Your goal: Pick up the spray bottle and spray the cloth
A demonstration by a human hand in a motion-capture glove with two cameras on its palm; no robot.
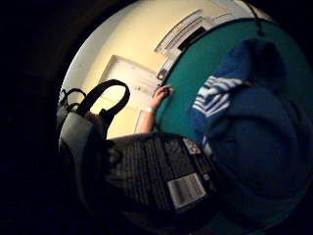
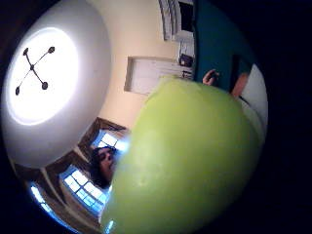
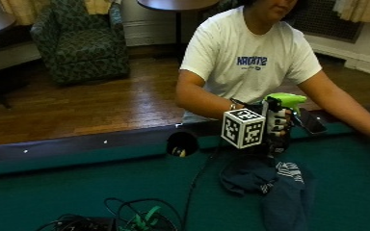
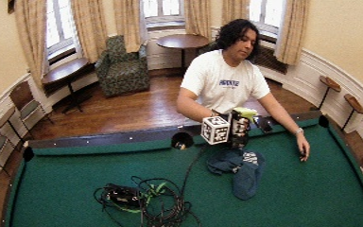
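Your gloved right hand [image 3: 276, 126] is wrapped round the spray bottle [image 3: 281, 118] above the cloth [image 3: 271, 185] — tilt the nozzle away and you'll wet the green table [image 3: 76, 192] instead.

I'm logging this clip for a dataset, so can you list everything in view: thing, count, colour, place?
spray bottle: one, dark body with lime-green head, held upright above the cloth.
cloth: one, dark blue with white stripes, crumpled on the felt.
pool table: one, green felt, dark rails.
cable bundle: one, black, on the felt near the front.
phone: one, black, on the far rail.
armchair: one, green patterned, by the windows.
right hand: black glove, grips the bottle.
bare hand: rests on the felt.
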